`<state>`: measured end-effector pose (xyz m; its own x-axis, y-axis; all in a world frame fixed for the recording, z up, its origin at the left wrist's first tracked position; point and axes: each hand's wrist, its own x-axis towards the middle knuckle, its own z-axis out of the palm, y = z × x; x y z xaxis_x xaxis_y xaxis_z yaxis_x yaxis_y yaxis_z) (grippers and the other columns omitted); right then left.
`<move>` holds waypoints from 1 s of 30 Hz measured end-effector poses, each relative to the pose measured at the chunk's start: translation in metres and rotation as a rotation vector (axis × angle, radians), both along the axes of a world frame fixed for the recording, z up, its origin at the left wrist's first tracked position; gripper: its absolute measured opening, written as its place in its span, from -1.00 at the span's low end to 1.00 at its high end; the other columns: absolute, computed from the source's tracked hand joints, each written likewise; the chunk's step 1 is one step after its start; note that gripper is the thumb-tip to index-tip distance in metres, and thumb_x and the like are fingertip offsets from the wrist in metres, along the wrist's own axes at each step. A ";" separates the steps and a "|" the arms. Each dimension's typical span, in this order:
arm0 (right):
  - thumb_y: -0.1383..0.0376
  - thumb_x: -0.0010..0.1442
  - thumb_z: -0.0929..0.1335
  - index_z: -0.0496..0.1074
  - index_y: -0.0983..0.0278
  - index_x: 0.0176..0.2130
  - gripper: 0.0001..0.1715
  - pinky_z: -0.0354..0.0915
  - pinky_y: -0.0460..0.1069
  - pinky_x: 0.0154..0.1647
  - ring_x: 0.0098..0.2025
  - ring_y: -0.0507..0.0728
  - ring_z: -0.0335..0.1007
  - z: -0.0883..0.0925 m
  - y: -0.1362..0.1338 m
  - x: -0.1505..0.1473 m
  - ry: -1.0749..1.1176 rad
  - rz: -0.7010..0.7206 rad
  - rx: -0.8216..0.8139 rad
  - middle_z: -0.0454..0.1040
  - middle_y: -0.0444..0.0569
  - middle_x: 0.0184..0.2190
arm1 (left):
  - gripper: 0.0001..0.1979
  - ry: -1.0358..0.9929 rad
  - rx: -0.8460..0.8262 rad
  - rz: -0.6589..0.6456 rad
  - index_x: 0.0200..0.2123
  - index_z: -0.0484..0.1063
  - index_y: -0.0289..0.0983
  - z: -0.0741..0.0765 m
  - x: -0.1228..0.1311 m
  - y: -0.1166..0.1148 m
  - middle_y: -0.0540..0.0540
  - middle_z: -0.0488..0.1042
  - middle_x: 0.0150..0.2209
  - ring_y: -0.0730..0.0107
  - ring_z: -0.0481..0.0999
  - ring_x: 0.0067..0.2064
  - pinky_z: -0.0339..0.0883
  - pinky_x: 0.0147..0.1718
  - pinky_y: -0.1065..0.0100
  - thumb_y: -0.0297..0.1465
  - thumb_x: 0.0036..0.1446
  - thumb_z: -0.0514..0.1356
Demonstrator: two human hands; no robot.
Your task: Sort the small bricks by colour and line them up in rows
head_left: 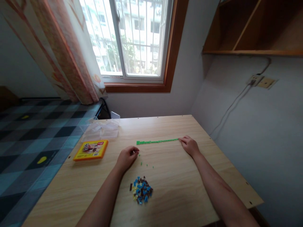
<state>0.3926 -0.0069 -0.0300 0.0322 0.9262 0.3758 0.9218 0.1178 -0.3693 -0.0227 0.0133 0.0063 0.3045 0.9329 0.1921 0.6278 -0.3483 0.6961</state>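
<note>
A row of small green building bricks (155,142) runs across the pale wooden table (175,183), with larger pieces at its left end and smaller ones toward the right. The right hand (190,146) rests at the row's right end, its extended index finger and thumb close together and touching or nearly touching the last brick; whether they pinch it, I cannot tell. The left hand (127,157) lies just below the row's left end, fingers loosely curled with thumb and index finger near each other; whether a piece sits between them is too small to make out. A few loose green pieces (141,163) are scattered to the right of that hand, below the row. Nearer the person, between the forearms, is a mixed pile of blue, brown and pale yellow bricks (142,190). At the table's left side lies a flat yellow-and-orange box (91,150), with clear plastic trays (109,130) just behind it. A window (142,41) stands beyond the table, and a checked bedspread (47,132) lies to the left.
</note>
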 end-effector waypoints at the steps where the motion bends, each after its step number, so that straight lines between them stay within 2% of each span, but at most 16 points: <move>1: 0.29 0.31 0.30 0.62 0.12 -0.06 -0.68 0.33 -0.06 -0.22 -0.22 0.12 0.49 0.001 -0.001 0.000 0.000 -0.002 0.003 0.57 -0.04 -0.21 | -0.85 0.008 0.005 0.006 -0.32 0.54 -0.23 0.001 0.000 0.000 -0.03 0.55 -0.39 0.34 0.47 -0.36 0.33 -0.30 0.35 -0.38 0.06 0.18; 4: 0.32 0.30 0.29 0.62 0.18 -0.05 -0.65 0.33 -0.04 -0.22 -0.22 0.13 0.49 0.008 -0.006 -0.008 -0.002 0.001 0.015 0.56 0.00 -0.20 | -0.87 0.040 0.020 -0.014 -0.35 0.54 -0.24 0.004 0.001 -0.002 -0.04 0.53 -0.38 0.33 0.46 -0.34 0.32 -0.28 0.34 -0.44 0.02 0.19; 6: 0.35 0.30 0.28 0.61 0.19 -0.04 -0.64 0.33 -0.04 -0.20 -0.21 0.13 0.49 0.015 -0.011 -0.024 -0.006 0.034 0.018 0.56 0.01 -0.20 | -0.89 0.054 0.020 -0.036 -0.37 0.52 -0.24 0.005 0.002 -0.004 -0.05 0.53 -0.37 0.31 0.47 -0.32 0.32 -0.27 0.33 -0.46 0.00 0.20; 8: 0.36 0.31 0.28 0.60 0.16 -0.04 -0.64 0.33 -0.06 -0.17 -0.21 0.11 0.49 0.023 -0.017 -0.050 -0.004 0.119 0.012 0.56 -0.02 -0.22 | -0.91 0.057 0.021 -0.043 -0.39 0.51 -0.24 0.005 0.003 -0.004 -0.05 0.52 -0.37 0.30 0.47 -0.31 0.30 -0.26 0.33 -0.48 -0.02 0.22; 11: 0.36 0.31 0.30 0.60 0.17 -0.04 -0.67 0.33 -0.06 -0.13 -0.19 0.10 0.49 0.035 -0.025 -0.101 0.046 0.382 -0.017 0.57 -0.01 -0.21 | -0.93 0.020 0.023 -0.043 -0.43 0.49 -0.25 0.003 0.004 -0.004 -0.04 0.51 -0.40 0.30 0.46 -0.31 0.27 -0.28 0.33 -0.49 -0.05 0.23; 13: 0.35 0.32 0.31 0.61 0.18 -0.06 -0.70 0.33 -0.07 -0.17 -0.23 0.09 0.48 0.041 -0.027 -0.136 0.074 0.490 -0.034 0.57 -0.02 -0.24 | -0.94 -0.017 0.023 -0.041 -0.46 0.47 -0.25 0.001 0.003 -0.003 -0.03 0.49 -0.43 0.31 0.44 -0.33 0.25 -0.30 0.34 -0.51 -0.08 0.23; 16: 0.33 0.33 0.31 0.61 0.17 -0.04 -0.69 0.32 -0.08 -0.13 -0.19 0.08 0.49 0.044 -0.023 -0.176 0.075 0.577 -0.067 0.58 -0.02 -0.21 | -0.95 -0.062 0.017 -0.024 -0.49 0.45 -0.26 -0.003 0.000 -0.002 -0.02 0.46 -0.47 0.34 0.43 -0.37 0.23 -0.35 0.36 -0.50 -0.07 0.21; 19: 0.29 0.34 0.31 0.60 0.14 -0.02 -0.69 0.31 -0.08 -0.14 -0.20 0.09 0.50 0.042 -0.018 -0.200 0.022 0.600 -0.079 0.58 -0.02 -0.19 | -0.97 -0.116 0.009 0.004 -0.48 0.44 -0.26 -0.005 -0.005 0.001 -0.01 0.45 -0.49 0.35 0.42 -0.40 0.25 -0.38 0.37 -0.45 -0.02 0.20; 25: 0.22 0.36 0.31 0.62 0.11 -0.10 -0.73 0.29 -0.09 -0.19 -0.25 0.08 0.47 0.041 -0.017 -0.209 -0.089 0.597 -0.100 0.57 -0.04 -0.24 | -0.90 -0.197 -0.013 0.036 -0.38 0.47 -0.27 -0.008 -0.008 0.004 -0.01 0.48 -0.47 0.36 0.43 -0.41 0.29 -0.39 0.37 -0.36 0.02 0.20; 28: 0.23 0.37 0.30 0.61 0.11 -0.09 -0.72 0.28 -0.09 -0.19 -0.24 0.07 0.47 0.039 -0.026 -0.191 -0.099 0.570 -0.097 0.56 -0.04 -0.23 | -0.88 -0.202 -0.004 0.023 -0.39 0.49 -0.27 -0.006 -0.007 0.003 -0.03 0.49 -0.46 0.35 0.43 -0.41 0.29 -0.38 0.35 -0.35 0.03 0.21; 30: 0.23 0.38 0.29 0.60 0.11 -0.06 -0.71 0.28 -0.09 -0.19 -0.23 0.07 0.47 0.036 -0.035 -0.166 -0.104 0.525 -0.090 0.56 -0.04 -0.22 | -0.87 -0.191 0.035 0.016 -0.39 0.50 -0.27 -0.005 -0.006 0.001 -0.04 0.49 -0.44 0.33 0.43 -0.40 0.29 -0.36 0.34 -0.34 0.04 0.20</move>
